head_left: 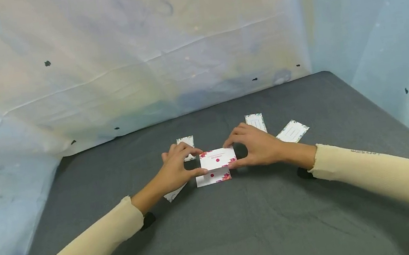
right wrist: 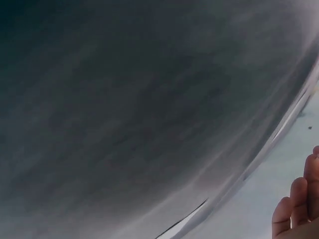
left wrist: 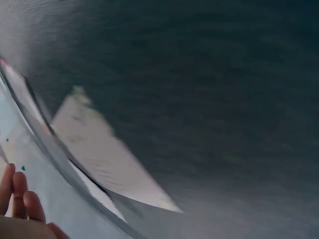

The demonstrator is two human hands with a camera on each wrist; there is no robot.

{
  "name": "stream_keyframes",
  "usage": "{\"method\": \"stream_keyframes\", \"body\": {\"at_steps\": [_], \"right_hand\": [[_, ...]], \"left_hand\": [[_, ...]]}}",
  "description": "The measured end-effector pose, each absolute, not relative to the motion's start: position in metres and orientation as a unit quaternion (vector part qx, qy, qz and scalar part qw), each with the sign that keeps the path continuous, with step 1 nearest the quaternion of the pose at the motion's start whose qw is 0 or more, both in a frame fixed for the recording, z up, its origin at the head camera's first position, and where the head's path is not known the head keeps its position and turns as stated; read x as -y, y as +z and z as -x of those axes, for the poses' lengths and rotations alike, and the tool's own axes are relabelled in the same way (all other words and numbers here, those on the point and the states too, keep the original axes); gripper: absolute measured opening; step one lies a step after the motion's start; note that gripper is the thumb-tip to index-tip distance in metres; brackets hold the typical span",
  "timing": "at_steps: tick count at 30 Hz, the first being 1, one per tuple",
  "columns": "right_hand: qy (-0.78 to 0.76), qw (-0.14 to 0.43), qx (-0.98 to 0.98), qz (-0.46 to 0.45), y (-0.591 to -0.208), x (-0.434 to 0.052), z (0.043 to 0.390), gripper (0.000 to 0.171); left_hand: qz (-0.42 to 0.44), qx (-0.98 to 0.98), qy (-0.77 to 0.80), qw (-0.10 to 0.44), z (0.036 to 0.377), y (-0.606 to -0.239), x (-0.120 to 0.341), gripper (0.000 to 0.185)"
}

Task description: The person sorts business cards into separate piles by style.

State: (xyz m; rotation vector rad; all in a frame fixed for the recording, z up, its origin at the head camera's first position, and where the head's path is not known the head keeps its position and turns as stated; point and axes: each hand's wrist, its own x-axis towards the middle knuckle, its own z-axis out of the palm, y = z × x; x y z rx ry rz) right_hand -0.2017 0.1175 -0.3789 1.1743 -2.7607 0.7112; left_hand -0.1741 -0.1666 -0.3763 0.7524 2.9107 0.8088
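A white card with red floral corners [head_left: 217,159] lies in the middle of the grey table [head_left: 242,226], folded or stacked so a lower flap [head_left: 213,178] sticks out toward me. My left hand [head_left: 178,166] pinches its left edge between curled fingers and thumb. My right hand [head_left: 255,144] pinches its right edge the same way. In the left wrist view a blurred white card [left wrist: 104,154] lies on the grey cloth, with my left fingertips [left wrist: 20,196] at the bottom left corner. In the right wrist view only my right fingertips [right wrist: 299,209] show against grey cloth.
Other small white cards lie around: one behind my left hand [head_left: 186,141], one under my left wrist [head_left: 173,194], two at the right [head_left: 256,121] [head_left: 292,130]. Pale plastic sheeting [head_left: 140,58] walls the table at the back and both sides.
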Motion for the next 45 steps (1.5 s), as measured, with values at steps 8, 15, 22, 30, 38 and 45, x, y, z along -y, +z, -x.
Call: {"method": "stream_keyframes", "body": {"at_steps": [8,15,22,30,38,45], "right_hand": [[0.215,0.005,0.885,-0.413,-0.383,-0.101,0.194,0.057],[0.200,-0.011,0.884,-0.422,-0.387,-0.104,0.193,0.053],[0.197,-0.031,0.887,-0.417,-0.393,-0.104,0.192,0.051],[0.185,-0.034,0.885,-0.426,-0.398,-0.098,0.195,0.051],[0.187,-0.030,0.881,-0.433,-0.396,-0.099,0.196,0.051],[0.180,-0.038,0.880,-0.439,-0.398,-0.101,0.195,0.052]], "left_hand": [[-0.251,-0.928,0.276,-0.014,0.164,-0.384,0.191,0.053],[-0.259,-0.929,0.262,-0.018,0.163,-0.393,0.191,0.051],[-0.259,-0.935,0.240,-0.016,0.160,-0.399,0.187,0.050],[-0.267,-0.940,0.209,-0.029,0.157,-0.403,0.189,0.049],[-0.266,-0.943,0.197,-0.037,0.157,-0.404,0.189,0.050],[-0.263,-0.946,0.188,-0.030,0.157,-0.404,0.189,0.051]]}}
